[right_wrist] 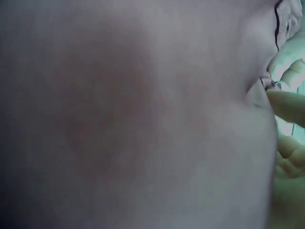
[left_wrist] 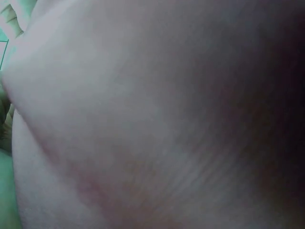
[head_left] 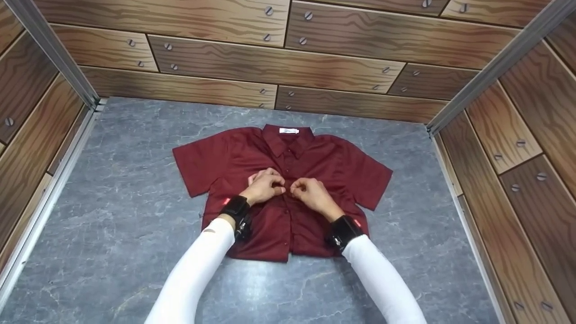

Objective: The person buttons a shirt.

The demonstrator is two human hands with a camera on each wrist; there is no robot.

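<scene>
A dark red short-sleeved shirt (head_left: 252, 150) lies front up, its collar toward the back wall and a white label inside the neck. At mid-chest, my left hand (head_left: 265, 185) pinches the button placket with thumb and fingertips. Just across from it, my right hand (head_left: 311, 194) pinches the placket's other side, thumb and index finger together. Only a small gap separates the two hands. Below them the lower front edges hang slightly apart at the hem. Skin close to the lens fills most of both wrist views; the pinched button area is hidden behind the fingers.
The shirt rests on a grey marbled surface (head_left: 112, 202). Wood-patterned panels (head_left: 216, 58) rise at the back and both sides, joined by metal corner rails (head_left: 495, 58). Black wrist straps and white sleeves cover both forearms.
</scene>
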